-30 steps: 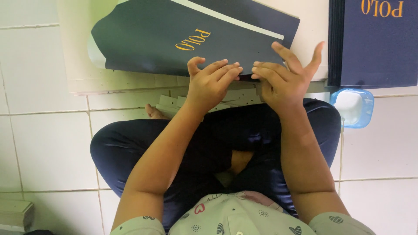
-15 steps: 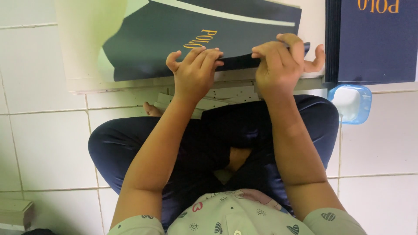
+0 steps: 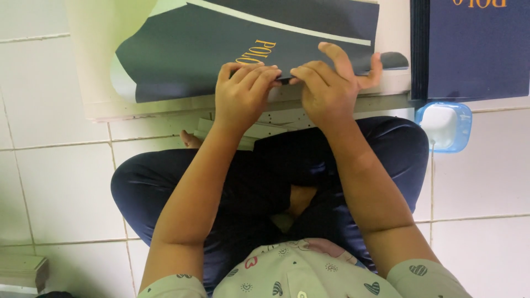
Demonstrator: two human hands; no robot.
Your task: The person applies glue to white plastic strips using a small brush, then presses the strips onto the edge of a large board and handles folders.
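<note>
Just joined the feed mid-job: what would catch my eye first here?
Both hands, the left hand and right hand, press side by side on the near edge of a dark navy sheet on a pale board. A navy stack sits upper right, a small blue tub below it.
</note>
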